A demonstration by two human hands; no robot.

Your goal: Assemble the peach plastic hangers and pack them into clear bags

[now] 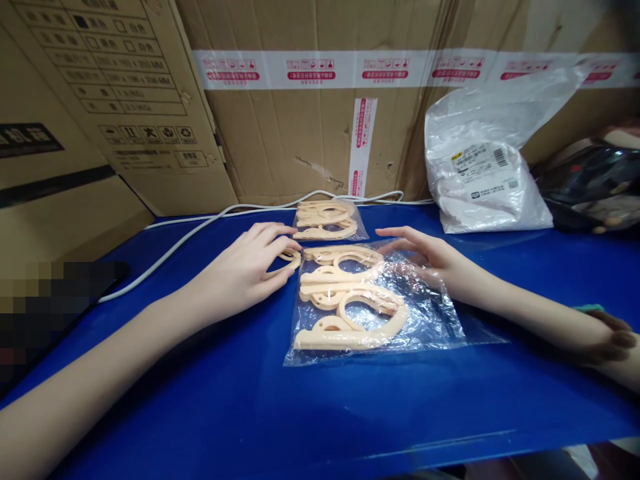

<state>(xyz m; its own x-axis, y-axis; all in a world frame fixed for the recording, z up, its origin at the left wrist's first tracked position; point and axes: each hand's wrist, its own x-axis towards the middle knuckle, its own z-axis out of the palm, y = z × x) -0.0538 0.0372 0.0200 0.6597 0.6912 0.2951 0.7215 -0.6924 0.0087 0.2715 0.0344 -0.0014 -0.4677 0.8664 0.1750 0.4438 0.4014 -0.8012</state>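
Observation:
My left hand (245, 267) is around a beige folding hanger (287, 257), thumb on the near side and fingers on the far side. Most of that hanger is hidden by the hand. To its right lies a clear plastic bag (430, 327) holding several folded beige hangers (357, 340), stacked side by side. My right hand (425, 257) is at the bag's far right part, its fingers stretched out and apart; the lower ones are partly seen through the plastic. Just behind, another clear bag of beige hangers (330, 217) lies flat.
The blue table (240, 407) is backed by large cardboard boxes (280, 133). A white cable (175, 257) runs along the back and left. At back right stands a white plastic mailing bag (493, 180) beside dark items (590, 173). A dark flat object (55, 313) lies left, partly pixelated.

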